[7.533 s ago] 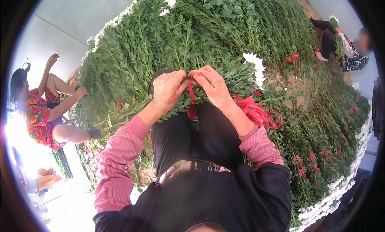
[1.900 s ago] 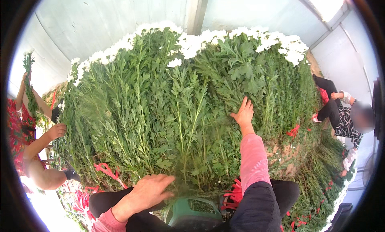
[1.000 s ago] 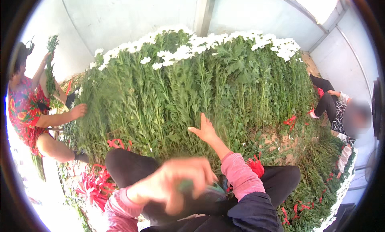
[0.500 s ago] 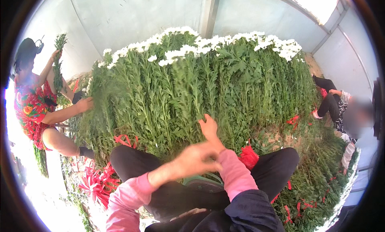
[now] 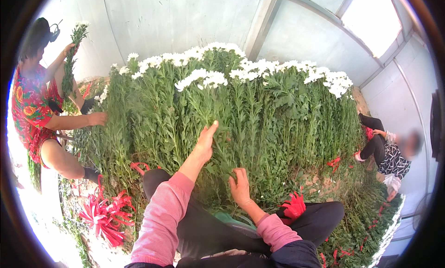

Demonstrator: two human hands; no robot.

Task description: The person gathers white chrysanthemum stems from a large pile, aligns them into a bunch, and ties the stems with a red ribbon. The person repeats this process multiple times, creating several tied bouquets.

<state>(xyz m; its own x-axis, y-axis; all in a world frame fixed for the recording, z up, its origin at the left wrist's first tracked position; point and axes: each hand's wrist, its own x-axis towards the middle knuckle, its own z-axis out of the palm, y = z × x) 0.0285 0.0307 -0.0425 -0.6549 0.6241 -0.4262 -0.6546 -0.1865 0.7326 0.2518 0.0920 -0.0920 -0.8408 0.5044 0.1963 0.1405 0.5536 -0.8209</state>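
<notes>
My left hand is closed round a bunch of long leafy chrysanthemum stems, with white heads at the upper end. Below and to the right, my right hand has its fingers curled on the lower stems of that bunch, partly hidden by leaves. A dense bank of similar stems lies behind both hands, topped with white blooms. A bundle of red ribbon strips sits by my right knee, just right of my right hand.
Co-workers sit left, holding a stem bunch, and right. More red ribbon lies left of my legs. A green stool shows between my knees. Pale wall panels stand behind the flowers.
My left hand has moved up and forward from over my lap onto the stems and closed. My right hand has drawn down toward me. The bunch's white heads now stand out lower, before the back row.
</notes>
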